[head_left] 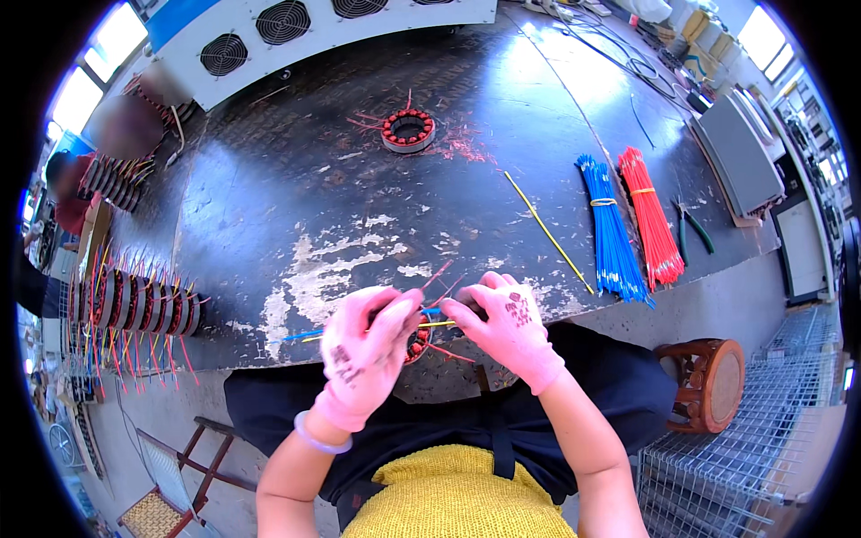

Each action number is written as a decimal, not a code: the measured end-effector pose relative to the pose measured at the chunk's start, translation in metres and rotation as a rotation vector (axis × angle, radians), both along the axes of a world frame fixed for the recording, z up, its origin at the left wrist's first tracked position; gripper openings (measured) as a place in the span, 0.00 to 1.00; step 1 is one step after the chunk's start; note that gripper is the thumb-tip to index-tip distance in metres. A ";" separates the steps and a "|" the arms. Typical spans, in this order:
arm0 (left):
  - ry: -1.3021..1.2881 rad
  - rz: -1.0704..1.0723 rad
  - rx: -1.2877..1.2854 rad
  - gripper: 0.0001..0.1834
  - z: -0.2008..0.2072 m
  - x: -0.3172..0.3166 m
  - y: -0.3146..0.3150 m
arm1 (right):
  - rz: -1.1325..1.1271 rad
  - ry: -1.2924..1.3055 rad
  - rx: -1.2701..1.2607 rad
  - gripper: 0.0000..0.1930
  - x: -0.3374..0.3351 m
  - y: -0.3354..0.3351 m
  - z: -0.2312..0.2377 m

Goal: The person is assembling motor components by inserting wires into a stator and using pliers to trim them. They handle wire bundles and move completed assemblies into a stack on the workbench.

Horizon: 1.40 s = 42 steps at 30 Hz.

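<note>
My left hand (366, 345), in a pink glove, has its fingers closed on thin wires above a ring-shaped motor stator (420, 344) with red windings. The left hand partly hides this stator. A blue wire (294, 337) and a yellow wire (438, 324) run across under the hands. My right hand (504, 325), also gloved in pink, pinches the wires at the right side of the stator. Thin red leads (451, 353) stick out from the ring. Which wire sits in which fingertips is partly hidden.
Another red-wound stator (408, 131) lies farther back. On the right are a blue wire bundle (612, 229), a red wire bundle (649, 215), green-handled pliers (695, 229) and a single yellow wire (549, 231). A row of wired stators (134, 303) stands left. Another person sits far left.
</note>
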<state>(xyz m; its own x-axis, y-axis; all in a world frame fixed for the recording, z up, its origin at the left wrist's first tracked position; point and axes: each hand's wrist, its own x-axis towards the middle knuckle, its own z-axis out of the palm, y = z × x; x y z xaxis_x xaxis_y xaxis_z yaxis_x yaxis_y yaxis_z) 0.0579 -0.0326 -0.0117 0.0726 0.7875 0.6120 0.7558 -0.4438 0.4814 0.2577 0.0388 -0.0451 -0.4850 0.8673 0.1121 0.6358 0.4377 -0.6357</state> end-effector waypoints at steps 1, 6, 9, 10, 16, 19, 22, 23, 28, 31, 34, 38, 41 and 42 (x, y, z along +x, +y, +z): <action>-0.041 0.013 -0.045 0.19 -0.012 0.003 0.002 | 0.007 0.006 -0.052 0.12 -0.008 0.002 -0.003; -0.075 0.083 -0.166 0.20 -0.043 0.013 0.014 | -0.022 0.108 -0.340 0.14 -0.021 0.007 -0.008; -0.048 0.078 -0.201 0.21 -0.047 0.011 0.015 | -0.065 0.242 -0.411 0.11 -0.022 0.002 -0.005; -0.065 0.052 -0.224 0.22 -0.047 0.010 0.014 | -0.100 0.295 -0.424 0.10 -0.019 0.001 -0.003; -0.110 0.023 -0.286 0.24 -0.043 0.010 0.012 | -0.400 0.710 -0.470 0.08 0.006 -0.008 -0.016; -0.124 0.024 -0.305 0.25 -0.044 0.008 0.011 | -0.307 0.456 -0.153 0.07 0.036 0.007 -0.020; -0.125 0.036 -0.317 0.26 -0.044 0.008 0.010 | -0.050 0.016 0.012 0.11 0.019 -0.003 0.002; -0.128 0.043 -0.314 0.26 -0.043 0.009 0.010 | -0.032 0.049 0.008 0.10 0.008 -0.005 -0.003; -0.162 0.077 -0.294 0.22 -0.053 0.011 0.013 | 0.022 0.199 -0.130 0.09 -0.021 -0.003 -0.021; -0.140 0.061 -0.251 0.16 -0.053 0.009 0.014 | -0.008 0.245 -0.113 0.07 -0.022 -0.005 -0.025; -0.115 0.027 -0.276 0.13 -0.049 0.007 0.013 | -0.134 0.411 -0.164 0.06 -0.020 -0.016 -0.021; -0.097 -0.022 -0.293 0.11 -0.049 0.006 0.012 | -0.200 0.469 -0.169 0.07 -0.007 -0.024 -0.014; -0.073 -0.049 -0.325 0.11 -0.046 0.004 0.013 | -0.156 0.323 0.078 0.09 -0.004 -0.027 -0.012; -0.066 -0.059 -0.332 0.10 -0.045 0.004 0.013 | -0.125 0.301 0.116 0.09 -0.004 -0.025 -0.009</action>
<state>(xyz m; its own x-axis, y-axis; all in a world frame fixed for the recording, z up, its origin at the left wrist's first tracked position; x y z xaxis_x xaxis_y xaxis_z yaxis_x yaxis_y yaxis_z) 0.0615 -0.0196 -0.0572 0.0924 0.9403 0.3276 0.6957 -0.2963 0.6543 0.2537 0.0140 -0.0546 -0.3063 0.8908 0.3357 0.4807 0.4491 -0.7532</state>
